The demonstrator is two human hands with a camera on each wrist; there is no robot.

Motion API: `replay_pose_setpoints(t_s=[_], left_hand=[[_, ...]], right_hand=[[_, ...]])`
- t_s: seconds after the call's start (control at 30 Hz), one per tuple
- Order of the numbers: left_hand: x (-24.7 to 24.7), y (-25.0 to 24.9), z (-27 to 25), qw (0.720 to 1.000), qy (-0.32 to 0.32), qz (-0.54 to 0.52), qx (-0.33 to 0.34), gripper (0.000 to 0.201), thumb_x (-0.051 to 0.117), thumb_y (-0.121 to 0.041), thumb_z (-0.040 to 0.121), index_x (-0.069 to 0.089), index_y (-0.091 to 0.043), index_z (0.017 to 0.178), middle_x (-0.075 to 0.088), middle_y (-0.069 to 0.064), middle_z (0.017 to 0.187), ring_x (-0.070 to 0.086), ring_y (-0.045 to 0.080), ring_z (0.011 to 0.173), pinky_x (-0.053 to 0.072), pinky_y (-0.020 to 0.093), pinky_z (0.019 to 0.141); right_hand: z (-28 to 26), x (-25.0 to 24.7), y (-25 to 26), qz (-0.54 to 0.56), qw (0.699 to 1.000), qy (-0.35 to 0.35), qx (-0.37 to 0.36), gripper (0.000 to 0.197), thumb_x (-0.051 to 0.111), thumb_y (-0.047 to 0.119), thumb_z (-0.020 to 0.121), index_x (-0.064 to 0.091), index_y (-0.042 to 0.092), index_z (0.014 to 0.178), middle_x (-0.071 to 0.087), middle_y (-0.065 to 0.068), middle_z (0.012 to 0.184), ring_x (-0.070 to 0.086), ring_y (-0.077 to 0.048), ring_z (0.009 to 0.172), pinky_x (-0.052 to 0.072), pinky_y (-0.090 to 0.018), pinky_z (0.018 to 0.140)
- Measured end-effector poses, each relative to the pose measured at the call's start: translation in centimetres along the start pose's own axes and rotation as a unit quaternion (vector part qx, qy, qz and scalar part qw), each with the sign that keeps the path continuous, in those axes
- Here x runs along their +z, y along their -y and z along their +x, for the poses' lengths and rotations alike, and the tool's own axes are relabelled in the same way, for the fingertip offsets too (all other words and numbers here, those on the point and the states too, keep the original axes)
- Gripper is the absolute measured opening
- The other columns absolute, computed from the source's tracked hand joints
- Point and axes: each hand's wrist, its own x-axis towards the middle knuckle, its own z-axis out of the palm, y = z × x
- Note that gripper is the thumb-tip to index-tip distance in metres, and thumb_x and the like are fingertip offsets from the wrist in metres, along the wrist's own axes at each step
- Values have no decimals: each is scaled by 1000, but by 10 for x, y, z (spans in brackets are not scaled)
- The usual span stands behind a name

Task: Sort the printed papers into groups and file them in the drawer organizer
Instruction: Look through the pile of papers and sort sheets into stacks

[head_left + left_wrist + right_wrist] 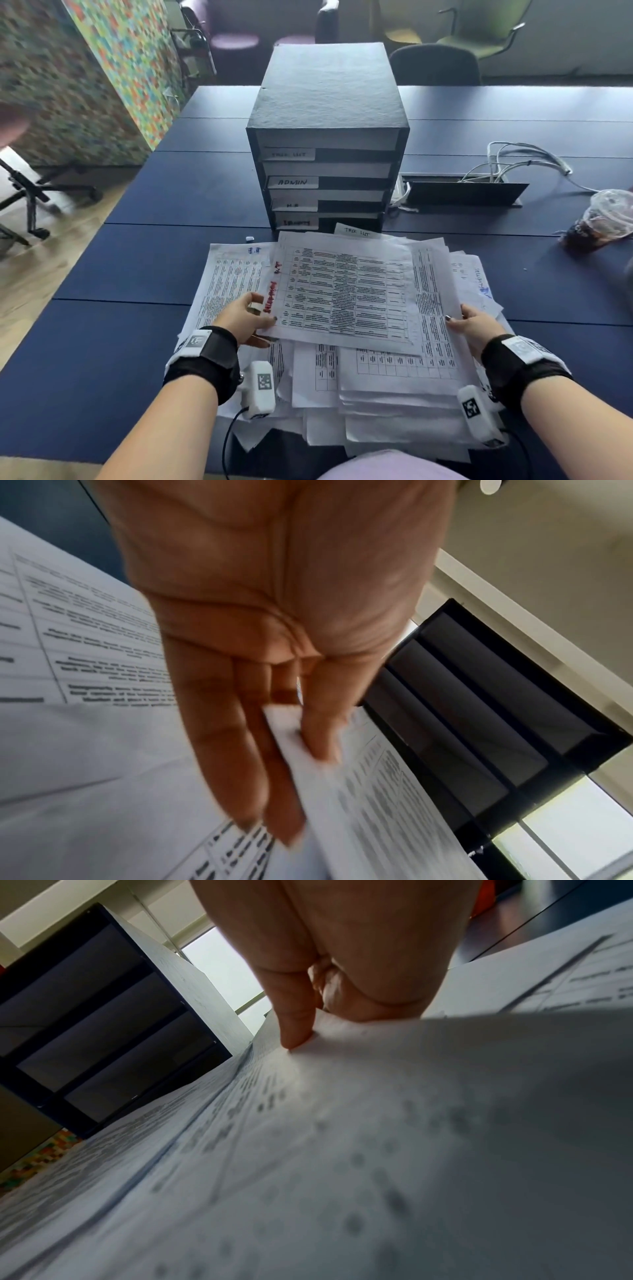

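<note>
Head view: loose printed papers [346, 342] fanned over the near desk [137, 267], just in front of the drawer organizer [327, 137]. Top sheet [342, 294] pinched at both side edges by left hand [245, 317] and right hand [474, 325]. Light, floppy, likely to slide; best held by opposite edges. Open desk to the left; cup [603, 222] and cables [513, 161] to the right.

Left wrist view: thumb over the sheet's edge, fingers [236, 750] beneath.

Right wrist view: fingertip [296, 1031] pressing paper; organizer slots open beyond.
</note>
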Motion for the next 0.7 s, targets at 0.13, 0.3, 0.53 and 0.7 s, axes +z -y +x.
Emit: replay_pose_setpoints(t_s=[0.13,0.3,0.53,0.7], left_hand=[[-9,1,8,987,-141,-42,70,22,49,1,93,58,-18,97,63,15,96,63,27,68,54,30,42],[-36,-2,13,964,-249,4,91,38,39,6,89,66,-17,102,66,9,91,60,26,74,53,32,67],[-51,-7,24,961,-256,25,98,41,40,6,89,68,-20,105,70,8,97,62,24,77,49,28,73],[-44,-14,24,966,-235,20,104,43,39,5,90,69,-23,104,69,4,95,62,17,72,50,24,67]], right_hand=[[-4,-1,2,27,999,-9,-14,22,49,-8,89,55,5,106,61,-12,81,55,-24,68,51,-30,61],[-1,-16,5,28,998,-42,-25,26,50,-8,88,57,3,111,62,-17,90,57,-31,81,49,-48,85],[-9,-50,20,97,993,-58,-34,23,43,-8,90,59,6,100,70,-3,63,65,-24,59,56,-39,68],[-23,-61,40,199,978,-35,-58,32,39,-9,88,64,10,85,71,-2,64,67,-16,53,57,-29,50]])
